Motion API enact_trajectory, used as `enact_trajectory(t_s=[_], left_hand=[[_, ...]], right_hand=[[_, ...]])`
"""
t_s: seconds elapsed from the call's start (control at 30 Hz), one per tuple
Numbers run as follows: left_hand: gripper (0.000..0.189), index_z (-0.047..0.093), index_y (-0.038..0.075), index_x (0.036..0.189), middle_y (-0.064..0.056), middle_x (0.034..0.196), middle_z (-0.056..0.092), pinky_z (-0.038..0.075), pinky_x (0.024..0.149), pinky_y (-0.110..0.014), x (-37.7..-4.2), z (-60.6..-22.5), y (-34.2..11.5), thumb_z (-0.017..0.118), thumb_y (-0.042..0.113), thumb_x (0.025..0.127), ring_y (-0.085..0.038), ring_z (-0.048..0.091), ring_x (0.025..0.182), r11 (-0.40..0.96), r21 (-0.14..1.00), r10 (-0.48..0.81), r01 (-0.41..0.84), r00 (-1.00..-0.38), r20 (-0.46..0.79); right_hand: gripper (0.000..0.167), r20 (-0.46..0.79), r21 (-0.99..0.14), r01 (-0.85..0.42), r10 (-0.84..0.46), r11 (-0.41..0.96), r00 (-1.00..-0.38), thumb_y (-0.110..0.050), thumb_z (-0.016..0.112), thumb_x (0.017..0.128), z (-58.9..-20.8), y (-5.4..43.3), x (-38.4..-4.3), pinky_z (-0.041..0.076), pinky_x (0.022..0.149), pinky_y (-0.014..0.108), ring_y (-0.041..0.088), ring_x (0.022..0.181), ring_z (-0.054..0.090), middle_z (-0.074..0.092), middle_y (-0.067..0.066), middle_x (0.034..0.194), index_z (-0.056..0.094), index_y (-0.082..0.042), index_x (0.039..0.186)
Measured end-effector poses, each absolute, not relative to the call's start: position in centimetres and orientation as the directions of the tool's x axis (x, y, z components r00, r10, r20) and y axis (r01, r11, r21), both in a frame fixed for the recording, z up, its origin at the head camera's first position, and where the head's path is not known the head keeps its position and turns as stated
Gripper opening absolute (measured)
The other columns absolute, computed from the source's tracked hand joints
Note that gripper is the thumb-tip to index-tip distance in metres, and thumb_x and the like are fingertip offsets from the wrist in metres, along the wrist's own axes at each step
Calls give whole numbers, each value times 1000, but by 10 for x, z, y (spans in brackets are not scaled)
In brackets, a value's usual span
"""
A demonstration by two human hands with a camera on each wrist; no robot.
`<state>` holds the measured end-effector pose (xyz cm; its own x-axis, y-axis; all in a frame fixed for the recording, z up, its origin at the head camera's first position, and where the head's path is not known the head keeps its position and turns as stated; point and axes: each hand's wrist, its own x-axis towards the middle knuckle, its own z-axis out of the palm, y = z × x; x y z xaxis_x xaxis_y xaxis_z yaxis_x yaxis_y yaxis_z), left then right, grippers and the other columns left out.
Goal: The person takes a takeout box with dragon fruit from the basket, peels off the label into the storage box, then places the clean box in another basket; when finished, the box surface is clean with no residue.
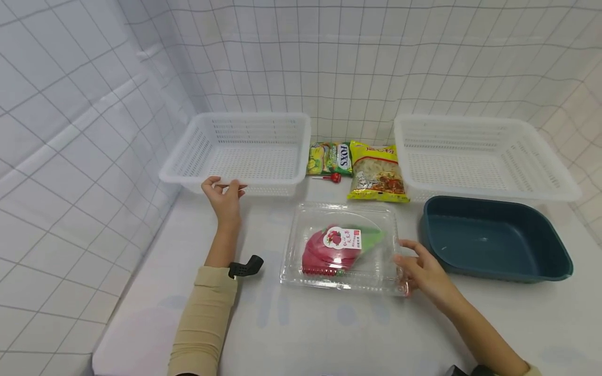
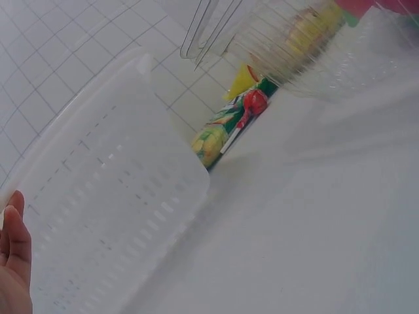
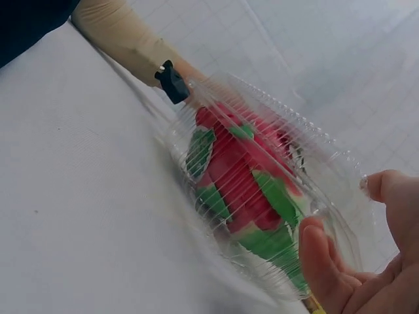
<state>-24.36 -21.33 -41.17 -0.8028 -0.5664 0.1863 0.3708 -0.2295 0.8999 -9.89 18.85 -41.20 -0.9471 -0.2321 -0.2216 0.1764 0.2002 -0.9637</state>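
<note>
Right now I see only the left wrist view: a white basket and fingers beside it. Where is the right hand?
Observer: The right hand touches the right edge of a clear box, fingers relaxed.
Operator: What is inside that box?
Observer: A red and green item under a label; I cannot tell what it is.
Operator: Is anything to the right of the box?
Observer: A dark teal tub, and behind it a second white basket.
</note>
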Motion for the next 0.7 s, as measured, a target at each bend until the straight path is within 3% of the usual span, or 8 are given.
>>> enact_trajectory(t_s=[0.17,0.37,0.7], left_hand=[[32,33,17,104,-7,88,43,50,60,-19,-242,-413,-215,55,-1,92,-13,63,64,-189,931,-559,311,-814,159],[19,42,20,103,-3,87,44,47,62,-23,-236,-413,-219,56,9,96,-19,61,64,-76,970,-524,232,-837,159],[16,49,18,102,-2,88,45,45,62,-24,-217,-413,-212,52,4,95,-13,59,62,52,959,-438,280,-856,274]], right_hand=[[60,-177,-905,80,-201,417,-963,-33,59,98,-399,188,-92,55,55,35,23,58,62,59,11,76,37,1,142],[57,-65,-727,-44,-132,685,-989,-44,62,94,-381,186,-89,50,59,31,17,66,64,64,4,88,55,0,129],[33,233,-627,-244,-120,740,-965,-26,70,90,-369,177,-99,45,60,28,15,76,53,58,-1,84,67,-2,113]])
